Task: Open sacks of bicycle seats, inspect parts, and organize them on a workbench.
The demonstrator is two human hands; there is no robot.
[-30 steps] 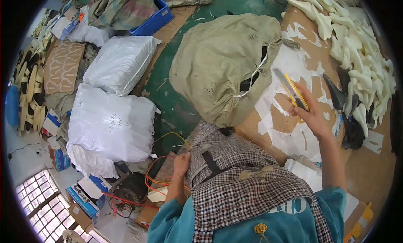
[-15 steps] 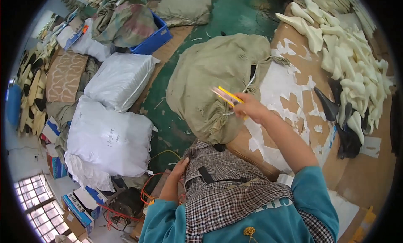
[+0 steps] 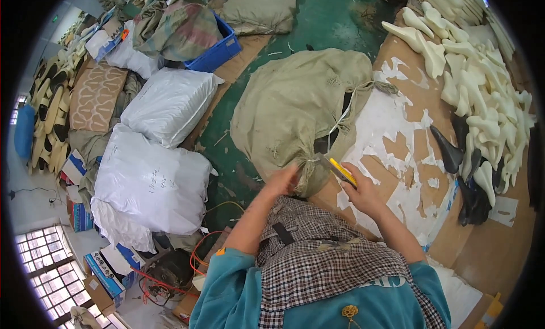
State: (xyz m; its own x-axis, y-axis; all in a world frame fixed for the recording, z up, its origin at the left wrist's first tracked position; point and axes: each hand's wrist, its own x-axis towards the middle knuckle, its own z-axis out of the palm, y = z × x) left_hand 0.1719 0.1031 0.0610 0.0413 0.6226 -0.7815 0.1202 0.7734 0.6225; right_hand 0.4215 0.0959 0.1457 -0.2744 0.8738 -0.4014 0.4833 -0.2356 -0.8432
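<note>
A large olive-green sack (image 3: 295,101) lies in front of me, its mouth gathered and tied with white cord (image 3: 339,124). Dark contents show through a gap along the cord. My right hand (image 3: 361,190) is closed around a yellow utility knife (image 3: 343,173), whose tip points at the tied bunch of cloth near the sack's near end. On the left of that bunch, my left hand (image 3: 284,180) is at the sack's cloth; its fingers are blurred and partly hidden, so I cannot tell whether they grip it.
White stuffed bags (image 3: 153,187) are piled on the left, below a blue crate (image 3: 218,48) with cloth over it. Cream foot-like forms (image 3: 471,79) and black ones (image 3: 445,150) are heaped on the right, beside cardboard (image 3: 392,153) with torn white paper. Red cables (image 3: 164,283) lie lower left.
My left hand has come up from beside the apron to the sack's tied end. The knife in my right hand has moved down and right, toward the tie, and is no longer blurred.
</note>
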